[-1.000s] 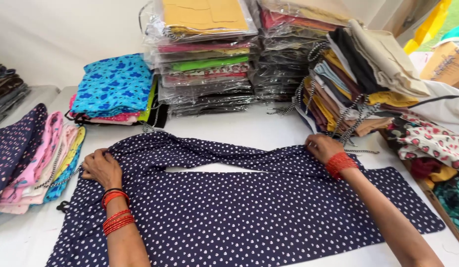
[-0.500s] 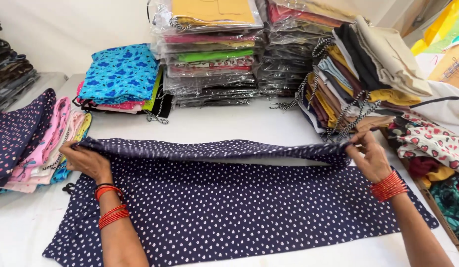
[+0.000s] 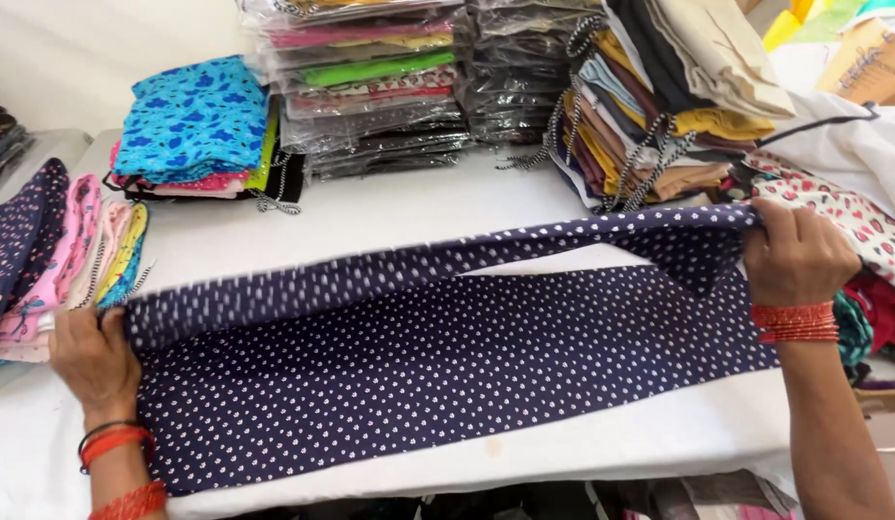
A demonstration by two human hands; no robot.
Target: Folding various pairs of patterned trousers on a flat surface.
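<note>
A navy blue cloth with small white dots point(image 3: 447, 376) lies spread across the white table point(image 3: 399, 217). My left hand point(image 3: 93, 358) grips its upper edge at the left end, close to the table. My right hand point(image 3: 796, 252) grips the same edge at the right end and holds it lifted, so the top edge stretches taut and slanted between both hands. Red bangles sit on both wrists. The lower part of the cloth rests flat on the table.
A blue printed fabric pile point(image 3: 192, 125) sits back left. Plastic-wrapped garment stacks point(image 3: 370, 82) stand at the back centre. Folded clothes with drawstrings point(image 3: 659, 106) pile at back right. Pink and navy folded pieces point(image 3: 52, 250) lie at left. Floral fabric point(image 3: 852, 217) lies at right.
Both hands have moved apart and outward, pulling the cloth's upper edge straight. The right hand has risen with its end; the earlier bunched middle fold has flattened out.
</note>
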